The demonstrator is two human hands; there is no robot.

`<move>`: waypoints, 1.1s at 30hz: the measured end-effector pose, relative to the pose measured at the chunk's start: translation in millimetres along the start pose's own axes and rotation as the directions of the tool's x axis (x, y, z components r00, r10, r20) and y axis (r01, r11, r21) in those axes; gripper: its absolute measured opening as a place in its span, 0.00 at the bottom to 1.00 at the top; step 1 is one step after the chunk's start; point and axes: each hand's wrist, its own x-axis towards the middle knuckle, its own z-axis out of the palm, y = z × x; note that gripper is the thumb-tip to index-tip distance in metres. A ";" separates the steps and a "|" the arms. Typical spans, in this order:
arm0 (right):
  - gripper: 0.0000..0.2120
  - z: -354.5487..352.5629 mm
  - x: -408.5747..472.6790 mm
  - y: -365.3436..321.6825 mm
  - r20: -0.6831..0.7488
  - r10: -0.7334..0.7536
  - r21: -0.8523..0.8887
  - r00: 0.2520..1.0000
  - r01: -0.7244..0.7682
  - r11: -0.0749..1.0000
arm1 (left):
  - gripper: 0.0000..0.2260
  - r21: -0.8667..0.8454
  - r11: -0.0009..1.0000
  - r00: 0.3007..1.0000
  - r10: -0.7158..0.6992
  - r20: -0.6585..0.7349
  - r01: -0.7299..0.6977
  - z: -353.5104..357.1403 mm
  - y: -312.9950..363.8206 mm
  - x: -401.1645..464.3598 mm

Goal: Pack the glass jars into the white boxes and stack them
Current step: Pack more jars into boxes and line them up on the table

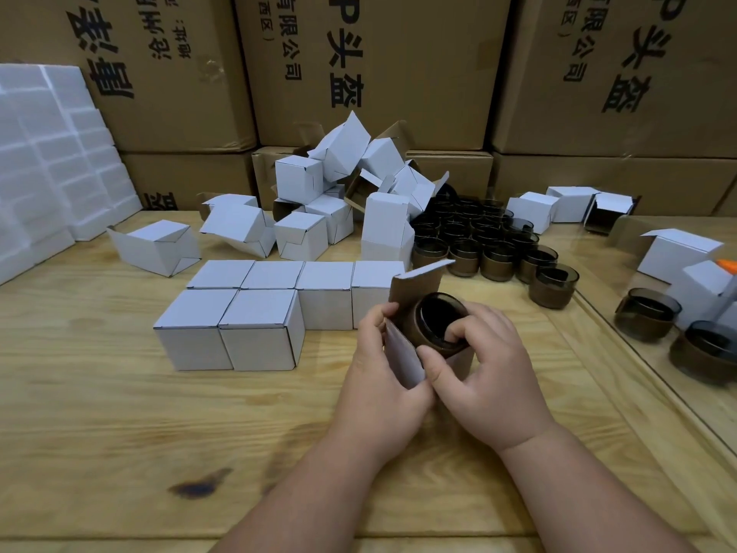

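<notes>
I am counting six closed white cardboard boxes (255, 309) sitting in two rows on the pale wooden worktop (99, 413), none stacked yet. The left hand (383, 377) is gripping an open white carton (402, 353), fingers curled round its side. The right hand (482, 373) is pinching a dark smoked-glass jar (428, 325), sitting partway inside the carton, one finger hooking into its mouth. Far right, many loose dark jars (482, 241) and a heap of unfilled folded boxes (339, 185) are waiting; I am judging the job early.
</notes>
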 end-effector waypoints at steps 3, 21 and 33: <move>0.15 0.0 -0.3 0.1 0.060 0.035 -0.012 0.998 -0.034 0.999 | 0.39 -0.003 1.000 1.000 -0.008 0.013 0.008 0.1 1.4 0.0; 0.15 -7.3 1.5 5.2 -0.053 0.548 0.537 0.835 -0.439 0.721 | 0.24 0.092 0.989 0.984 0.100 0.148 -0.114 -5.4 3.4 -0.3; 0.19 -0.7 2.9 9.2 0.220 0.578 0.690 0.786 -0.544 0.478 | 0.16 0.000 0.995 0.984 0.101 0.147 -0.102 -5.2 7.8 1.8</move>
